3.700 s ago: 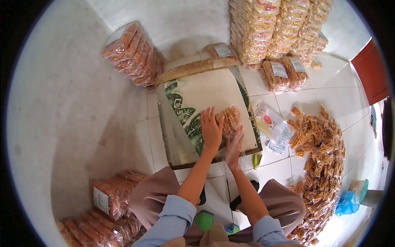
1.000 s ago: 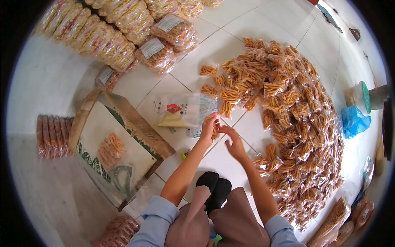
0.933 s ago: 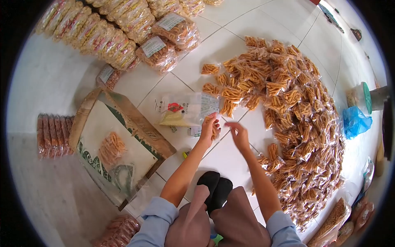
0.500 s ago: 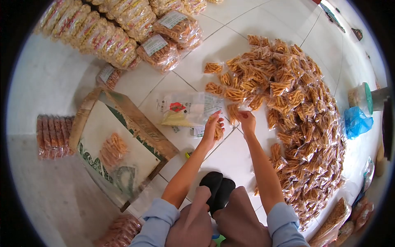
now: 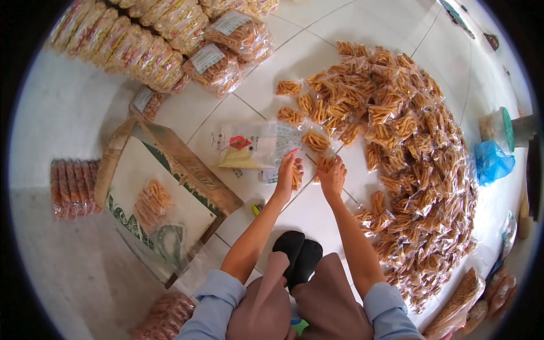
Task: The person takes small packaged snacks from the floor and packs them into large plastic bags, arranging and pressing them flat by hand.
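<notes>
My left hand [image 5: 287, 177] is closed around a small clear packet of brown snack sticks [image 5: 296, 177], partly hidden by the fingers. Just to its right, my right hand [image 5: 333, 179] has its fingers on another snack packet [image 5: 326, 163] at the floor. One more snack packet [image 5: 315, 140] lies right beyond the right fingertips. A large printed clear bag [image 5: 249, 144] is spread flat on the tiles beyond my left hand. The big heap of snack packets [image 5: 408, 153] curves along my right side.
On the left stands an open cardboard box [image 5: 170, 153] with a packet of sticks [image 5: 153, 204] inside. Bigger labelled snack bags [image 5: 218, 68] and rows of packed bags [image 5: 136, 54] are at the back left. A blue plastic bag [image 5: 493, 162] and a green-lidded tub [image 5: 504, 129] stand far right.
My right hand has moved slightly left and down, its fingers now over a packet. My left hand keeps its packet and stays about where it was. The view has shifted slightly.
</notes>
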Motion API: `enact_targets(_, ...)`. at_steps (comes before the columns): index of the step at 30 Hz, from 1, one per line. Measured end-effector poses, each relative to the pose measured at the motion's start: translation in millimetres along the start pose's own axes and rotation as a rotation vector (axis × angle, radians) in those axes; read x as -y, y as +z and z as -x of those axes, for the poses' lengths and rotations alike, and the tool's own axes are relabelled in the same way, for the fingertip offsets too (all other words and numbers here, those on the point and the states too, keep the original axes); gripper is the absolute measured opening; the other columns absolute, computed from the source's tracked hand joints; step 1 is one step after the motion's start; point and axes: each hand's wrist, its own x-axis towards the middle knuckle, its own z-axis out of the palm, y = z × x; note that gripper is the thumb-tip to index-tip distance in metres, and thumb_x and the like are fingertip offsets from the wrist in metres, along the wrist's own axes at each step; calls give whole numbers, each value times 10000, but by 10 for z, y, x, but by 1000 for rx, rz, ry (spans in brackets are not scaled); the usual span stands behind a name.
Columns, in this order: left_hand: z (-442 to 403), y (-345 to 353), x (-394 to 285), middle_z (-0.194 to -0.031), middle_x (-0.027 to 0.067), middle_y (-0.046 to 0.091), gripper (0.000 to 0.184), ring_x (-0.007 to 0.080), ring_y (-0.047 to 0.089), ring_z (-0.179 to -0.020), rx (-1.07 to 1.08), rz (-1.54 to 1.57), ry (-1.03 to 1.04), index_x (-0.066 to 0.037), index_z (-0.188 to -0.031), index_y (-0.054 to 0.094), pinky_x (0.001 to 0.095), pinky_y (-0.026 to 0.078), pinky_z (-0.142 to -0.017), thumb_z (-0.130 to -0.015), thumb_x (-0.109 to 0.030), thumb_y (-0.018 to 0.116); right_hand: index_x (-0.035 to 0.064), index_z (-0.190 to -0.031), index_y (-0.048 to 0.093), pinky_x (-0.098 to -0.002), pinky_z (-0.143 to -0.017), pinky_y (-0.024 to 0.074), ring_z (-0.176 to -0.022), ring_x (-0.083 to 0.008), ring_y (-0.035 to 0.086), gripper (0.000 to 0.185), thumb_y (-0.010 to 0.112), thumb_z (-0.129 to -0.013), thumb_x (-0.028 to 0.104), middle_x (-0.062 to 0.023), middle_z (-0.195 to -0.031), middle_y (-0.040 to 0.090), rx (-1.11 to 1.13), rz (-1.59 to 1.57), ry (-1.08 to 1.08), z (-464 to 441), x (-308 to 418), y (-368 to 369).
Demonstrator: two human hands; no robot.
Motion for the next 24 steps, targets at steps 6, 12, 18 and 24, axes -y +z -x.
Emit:
enact_targets(6,-12,21,-22,-886,-3,507,424,76,496,-746,37,113,-53,-153,-1205,450,267,451,-658,-888,-434,450,60,-1278,271,-344,-770,458,-912,-239,541,739,722,-697,138,-147,-987,512,195,-569,236,-101,-38,-393)
enact_targets(12,25,177,-59,-930,30,514,491,140,504,-774,114,440,-210,-142,-1215,438,327,451,-680,-884,-502,395,82,-1125,328,-285,-782,434,-913,-165,522,474,628,-771,-14,-95,-982,506,48,-1382,29,-190,337,-800)
enact_targets(18,90,274,-390,-1049,43,538,566,163,565,-845,499,374,-317,-145,-1255,405,310,465,-679,-869,-558,372,36,-883,464,-313,-822,422,-957,-260,511,396,637,-570,-134,-114,-1007,516,20,-645,-514,67,549,-666)
enact_targets(24,84,75,-249,-1052,51,525,494,184,575,-899,297,263,-245,-123,-1265,378,334,513,-779,-859,-362,525,57,-939,509,-351,-946,338,-1086,-275,452,304,610,-658,1,-78,-1099,527,193,-334,-716,257,395,-722)
